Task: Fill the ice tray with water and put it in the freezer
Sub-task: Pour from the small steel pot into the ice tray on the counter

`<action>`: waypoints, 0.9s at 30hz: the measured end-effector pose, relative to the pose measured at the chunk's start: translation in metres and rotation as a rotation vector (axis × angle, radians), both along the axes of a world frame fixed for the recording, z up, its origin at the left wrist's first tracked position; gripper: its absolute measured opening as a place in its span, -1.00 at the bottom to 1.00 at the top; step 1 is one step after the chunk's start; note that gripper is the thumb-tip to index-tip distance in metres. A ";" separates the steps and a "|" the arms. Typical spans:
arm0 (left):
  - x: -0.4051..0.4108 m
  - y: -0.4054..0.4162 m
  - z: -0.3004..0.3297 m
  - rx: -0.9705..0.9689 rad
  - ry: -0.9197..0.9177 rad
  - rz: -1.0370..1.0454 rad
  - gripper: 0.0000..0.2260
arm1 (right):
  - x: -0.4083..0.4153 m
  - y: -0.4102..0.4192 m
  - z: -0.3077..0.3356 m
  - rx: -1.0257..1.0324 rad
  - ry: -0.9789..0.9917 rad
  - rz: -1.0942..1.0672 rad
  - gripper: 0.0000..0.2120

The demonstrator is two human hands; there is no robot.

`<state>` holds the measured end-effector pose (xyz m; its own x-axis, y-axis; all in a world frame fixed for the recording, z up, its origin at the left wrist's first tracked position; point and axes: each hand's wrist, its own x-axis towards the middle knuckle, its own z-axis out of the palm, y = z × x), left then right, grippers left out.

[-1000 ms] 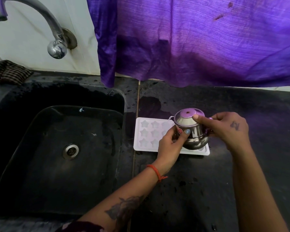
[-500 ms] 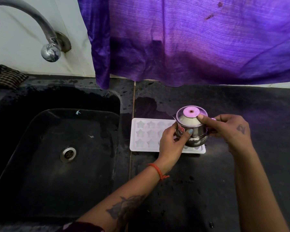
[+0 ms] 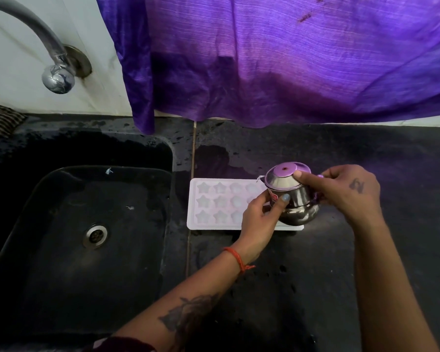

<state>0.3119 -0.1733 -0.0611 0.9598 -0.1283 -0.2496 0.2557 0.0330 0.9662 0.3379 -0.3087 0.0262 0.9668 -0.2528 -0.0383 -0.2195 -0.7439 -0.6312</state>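
A white ice tray (image 3: 215,205) with star and round moulds lies flat on the black counter, just right of the sink. Above its right end hangs a small steel kettle (image 3: 294,199) with a purple-reflecting lid, tilted slightly to the left. My left hand (image 3: 259,219) grips the kettle's left side, thumb on its body. My right hand (image 3: 348,191) holds the kettle from the right, with a finger pressing on the lid's edge. The tray's right end is hidden behind the kettle and my left hand.
A black sink (image 3: 81,224) with a steel drain (image 3: 95,236) fills the left. A chrome tap (image 3: 54,69) juts from the white wall above it. A purple cloth (image 3: 277,59) hangs over the counter's back edge. A striped rag (image 3: 0,120) lies at the far left.
The view has shifted slightly. Both hands keep holding the kettle over the tray's right end, with hardly any movement.
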 end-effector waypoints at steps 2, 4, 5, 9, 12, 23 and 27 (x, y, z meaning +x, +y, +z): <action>0.000 -0.001 -0.001 -0.010 -0.001 0.008 -0.77 | 0.001 -0.001 0.000 -0.024 0.015 -0.011 -0.47; -0.001 -0.003 -0.001 -0.015 -0.002 0.014 -0.69 | 0.002 -0.001 0.001 -0.035 0.025 -0.017 -0.46; -0.001 -0.004 -0.002 -0.015 -0.002 0.014 -0.66 | 0.002 -0.002 0.002 -0.037 0.027 -0.014 -0.46; -0.001 -0.005 -0.004 -0.011 -0.004 0.009 -0.73 | 0.000 -0.002 0.004 -0.040 0.017 0.004 -0.44; -0.002 -0.005 -0.004 -0.009 -0.004 0.006 -0.75 | 0.001 -0.002 0.004 -0.042 0.026 0.004 -0.42; -0.002 -0.008 -0.005 -0.009 0.001 0.013 -0.81 | 0.001 -0.004 0.004 -0.021 0.037 0.005 -0.43; -0.002 -0.009 -0.004 0.003 -0.020 0.041 -0.81 | 0.000 -0.006 0.003 -0.019 0.014 0.031 -0.38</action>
